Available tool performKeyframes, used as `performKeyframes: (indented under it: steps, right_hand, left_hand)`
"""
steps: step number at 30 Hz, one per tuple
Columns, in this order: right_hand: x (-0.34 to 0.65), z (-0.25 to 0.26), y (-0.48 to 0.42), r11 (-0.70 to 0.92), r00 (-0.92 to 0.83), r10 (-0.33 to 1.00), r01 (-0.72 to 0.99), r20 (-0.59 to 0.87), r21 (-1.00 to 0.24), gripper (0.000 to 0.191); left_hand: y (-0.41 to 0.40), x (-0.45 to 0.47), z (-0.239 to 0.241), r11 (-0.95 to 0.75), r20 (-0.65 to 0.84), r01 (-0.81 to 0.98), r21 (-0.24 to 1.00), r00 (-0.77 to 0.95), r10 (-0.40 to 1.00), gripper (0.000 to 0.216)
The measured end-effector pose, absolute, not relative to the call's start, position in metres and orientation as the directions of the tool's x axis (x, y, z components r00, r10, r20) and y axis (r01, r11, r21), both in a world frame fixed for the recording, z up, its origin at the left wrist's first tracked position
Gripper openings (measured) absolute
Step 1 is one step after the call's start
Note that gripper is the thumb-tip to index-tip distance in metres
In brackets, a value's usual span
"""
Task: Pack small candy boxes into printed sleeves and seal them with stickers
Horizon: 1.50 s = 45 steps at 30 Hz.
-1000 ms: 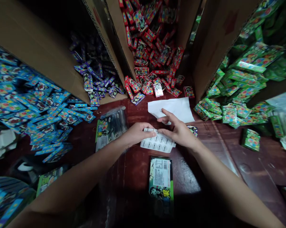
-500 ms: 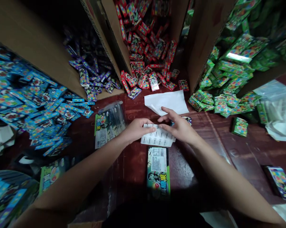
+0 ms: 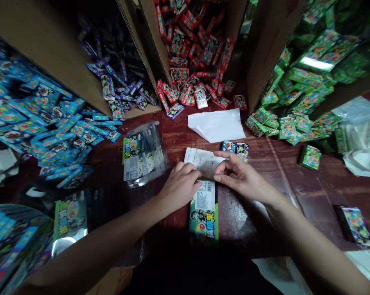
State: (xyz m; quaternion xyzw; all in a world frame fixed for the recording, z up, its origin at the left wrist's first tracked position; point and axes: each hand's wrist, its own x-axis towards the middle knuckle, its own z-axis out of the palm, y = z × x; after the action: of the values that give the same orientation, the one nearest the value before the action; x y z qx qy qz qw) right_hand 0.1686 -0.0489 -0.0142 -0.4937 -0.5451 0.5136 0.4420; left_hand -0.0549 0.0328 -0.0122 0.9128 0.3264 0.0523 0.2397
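Observation:
A white sheet of round printed stickers [image 3: 200, 159] lies slanted between my hands. My left hand [image 3: 181, 184] is curled at its lower left edge, thumb and fingers closed on it just above a printed card pack [image 3: 203, 219]. My right hand [image 3: 241, 174] is at the sheet's right side, its index finger over the sheet and its thumb bent towards the other fingers in a pinch. What lies in that pinch is too small to make out. The card pack, green and black with a white label, lies flat below the sheet. Two small candy boxes [image 3: 234, 150] sit behind my right hand.
White paper [image 3: 217, 125] lies beyond the sheet. A clear plastic package with printed cards [image 3: 144, 153] is left. Cardboard boxes at the back spill purple [image 3: 120, 92], red [image 3: 187, 88] and green [image 3: 298, 119] packets. Blue packets [image 3: 49, 127] heap at left. A small box [image 3: 357, 225] lies right.
The sticker sheet has tilted, and its lower edge now meets the top of the card pack. My left hand has moved down and curled; my right fingers have drawn into a pinch.

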Motion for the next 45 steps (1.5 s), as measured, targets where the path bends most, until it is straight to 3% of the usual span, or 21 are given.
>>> performKeyframes:
  steps: [4,6,8,10,13,15,18,20,23,27,32,37,42,45]
  right_hand:
    - [0.163,-0.016,-0.057,-0.052,-0.097,0.994,0.047,-0.056,-0.998,0.055]
    - [0.165,-0.013,-0.057,-0.042,-0.048,0.998,0.001,-0.042,-0.999,0.054]
    - [0.167,-0.009,-0.057,-0.031,-0.005,1.0,-0.04,-0.031,-0.999,0.053]
    - [0.169,-0.004,-0.059,-0.024,0.039,0.999,-0.056,-0.026,-0.998,0.052]
    - [0.171,0.0,-0.064,-0.012,0.093,0.996,-0.049,-0.016,-0.999,0.052]
    - [0.171,0.001,-0.069,0.0,0.121,0.993,-0.04,-0.005,-0.999,0.051]
    - [0.171,0.0,-0.074,0.009,0.142,0.99,-0.047,0.002,-0.999,0.051]
    - [0.171,-0.001,-0.077,0.006,0.142,0.99,-0.066,-0.004,-0.998,0.052]
    - [0.17,-0.002,-0.08,0.002,0.142,0.99,-0.068,-0.007,-0.998,0.055]
    - [0.169,0.002,-0.08,0.001,0.132,0.991,-0.026,-0.002,-1.0,0.055]
    - [0.168,0.008,-0.078,-0.019,0.072,0.997,-0.006,-0.019,-1.0,0.051]
    - [0.16,0.007,-0.078,-0.004,-0.071,0.997,0.062,-0.009,-0.998,0.061]
    - [0.149,0.001,-0.078,0.066,-0.147,0.989,0.358,0.013,-0.931,0.067]
    - [0.145,-0.001,-0.081,0.157,-0.1,0.988,0.603,0.121,-0.782,0.077]
  left_hand:
    - [0.019,-0.058,-0.02,-0.486,-0.114,0.553,0.677,0.731,0.673,0.011]
    - [0.025,-0.057,-0.022,-0.271,-0.205,0.487,0.831,0.719,0.664,0.015]
    - [0.033,-0.055,-0.025,-0.052,-0.302,0.433,0.9,0.705,0.642,0.025]
    - [0.04,-0.054,-0.03,0.007,-0.326,0.442,0.897,0.65,0.686,0.034]
    - [0.046,-0.054,-0.038,-0.165,-0.233,0.541,0.825,0.591,0.772,0.028]
    - [0.048,-0.054,-0.042,-0.251,-0.219,0.579,0.776,0.619,0.754,0.019]
    - [0.048,-0.052,-0.039,-0.242,-0.289,0.577,0.78,0.675,0.679,0.015]
    - [0.047,-0.051,-0.032,-0.177,-0.308,0.526,0.832,0.702,0.643,0.018]
    - [0.043,-0.047,-0.016,0.062,-0.389,0.44,0.896,0.708,0.589,0.02]
    - [0.038,-0.045,-0.003,0.286,-0.519,0.435,0.854,0.663,0.54,0.02]
    - [0.037,-0.052,-0.001,0.121,-0.438,0.449,0.885,0.718,0.541,0.018]
    - [0.029,-0.062,0.001,0.009,-0.317,0.381,0.925,0.757,0.571,0.015]
    - [0.02,-0.061,0.005,0.004,-0.298,0.377,0.926,0.725,0.622,0.012]
    - [0.019,-0.062,0.007,-0.004,-0.288,0.372,0.928,0.726,0.625,0.011]
